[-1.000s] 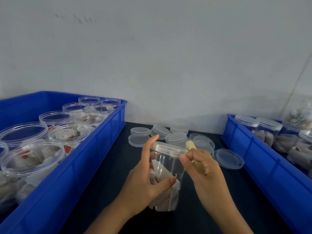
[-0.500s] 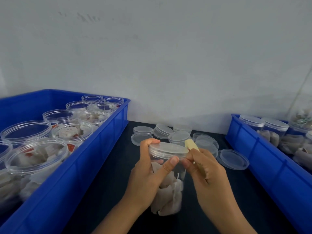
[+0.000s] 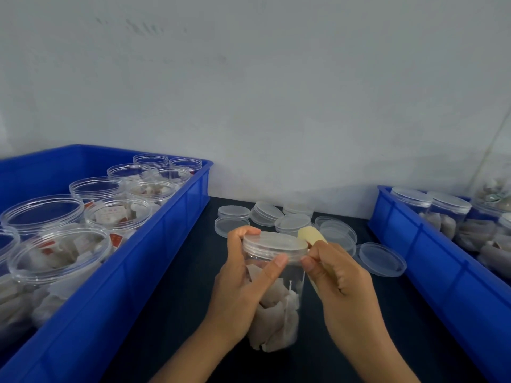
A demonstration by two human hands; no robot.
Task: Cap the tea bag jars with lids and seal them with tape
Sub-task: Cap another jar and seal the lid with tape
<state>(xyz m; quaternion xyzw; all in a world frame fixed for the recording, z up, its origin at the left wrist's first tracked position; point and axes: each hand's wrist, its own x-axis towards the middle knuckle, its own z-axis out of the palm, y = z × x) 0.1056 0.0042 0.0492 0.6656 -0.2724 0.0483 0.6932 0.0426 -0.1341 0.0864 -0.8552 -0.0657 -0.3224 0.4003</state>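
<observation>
The lid point(image 3: 274, 243) now sits flat on the jar point(image 3: 276, 299); before it was tilted. The left hand point(image 3: 243, 288) grips both, the right hand point(image 3: 340, 283) pinches tape point(image 3: 311, 235), so sealing probably begins.

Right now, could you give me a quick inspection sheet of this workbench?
Surface: dark table, bare in front.
Job's things: lidded jar of tea bags, held upright; yellowish tape roll behind right hand.
Clutter: loose lids; left blue bin of open jars; right blue bin of capped jars.
Hands: left hand grips jar; right hand pinches at the lid's edge.
Cables: nothing seen.
Surroundings: plain pale wall.
</observation>
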